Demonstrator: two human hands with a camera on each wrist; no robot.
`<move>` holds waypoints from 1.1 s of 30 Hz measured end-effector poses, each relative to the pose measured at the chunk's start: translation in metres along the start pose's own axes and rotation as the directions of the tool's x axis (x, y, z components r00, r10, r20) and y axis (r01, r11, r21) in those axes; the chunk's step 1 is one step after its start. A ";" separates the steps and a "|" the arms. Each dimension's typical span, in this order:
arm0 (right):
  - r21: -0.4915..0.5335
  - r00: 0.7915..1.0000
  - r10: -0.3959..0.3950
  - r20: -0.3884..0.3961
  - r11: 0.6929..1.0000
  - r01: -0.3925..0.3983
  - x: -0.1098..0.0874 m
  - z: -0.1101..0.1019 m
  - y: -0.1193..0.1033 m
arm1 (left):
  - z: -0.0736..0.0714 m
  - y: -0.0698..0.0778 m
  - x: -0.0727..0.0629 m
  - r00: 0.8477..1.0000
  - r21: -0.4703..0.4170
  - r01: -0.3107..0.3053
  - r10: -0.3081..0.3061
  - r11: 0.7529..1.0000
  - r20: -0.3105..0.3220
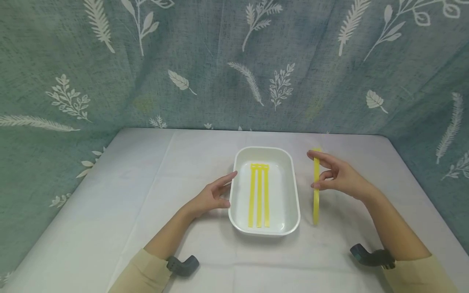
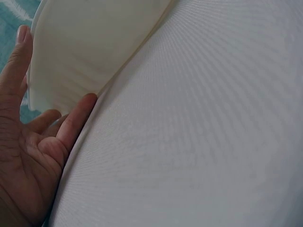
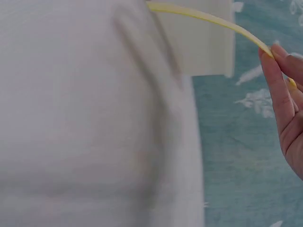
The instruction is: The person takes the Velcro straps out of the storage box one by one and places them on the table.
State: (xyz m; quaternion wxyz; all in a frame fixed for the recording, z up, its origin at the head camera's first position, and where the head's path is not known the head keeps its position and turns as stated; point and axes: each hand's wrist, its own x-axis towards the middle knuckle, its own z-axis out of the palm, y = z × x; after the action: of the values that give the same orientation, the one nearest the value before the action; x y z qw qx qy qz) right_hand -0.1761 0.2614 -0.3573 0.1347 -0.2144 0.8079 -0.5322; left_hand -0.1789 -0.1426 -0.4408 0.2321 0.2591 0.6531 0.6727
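A white rectangular tray (image 1: 282, 191) stands on the table in the head view. Three flat yellow strips (image 1: 259, 199), each with a wider far end, lie side by side on its floor. My left hand (image 1: 210, 197) rests against the tray's left wall, fingers fairly straight; the left wrist view shows its fingertips at the tray's outer side (image 2: 94, 52). Right of the tray, my right hand (image 1: 338, 177) pinches another yellow strip (image 1: 316, 209) between thumb and fingers, above the table. In the right wrist view this strip (image 3: 203, 15) bows away from the fingertips.
A white cloth covers the table (image 1: 165, 162). Behind it hangs a blue-green curtain (image 1: 205, 89) with white leaf prints. A dark wrist device (image 1: 183, 266) sits on the left forearm and another (image 1: 371, 257) on the right.
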 end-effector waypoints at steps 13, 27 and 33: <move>0.075 1.000 0.020 0.015 0.997 -0.021 -0.001 0.009 0.042 | 0.000 0.001 0.000 1.000 0.006 0.007 -0.007 1.000 -0.003; -0.131 0.991 -0.029 -0.134 0.991 0.011 0.003 0.020 0.064 | 0.000 -0.001 0.001 1.000 -0.027 0.024 -0.024 0.999 -0.006; -0.325 0.981 -0.062 -0.184 0.946 -0.001 0.002 0.019 0.067 | 0.000 0.000 0.001 0.999 -0.023 0.037 -0.037 0.999 -0.014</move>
State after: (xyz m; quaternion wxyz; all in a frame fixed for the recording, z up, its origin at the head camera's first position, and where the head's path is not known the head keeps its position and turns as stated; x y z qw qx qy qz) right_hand -0.1830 0.2676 -0.4264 0.0109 -0.1941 0.8899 -0.4127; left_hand -0.1799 -0.1421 -0.4404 0.2427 0.2395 0.6516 0.6776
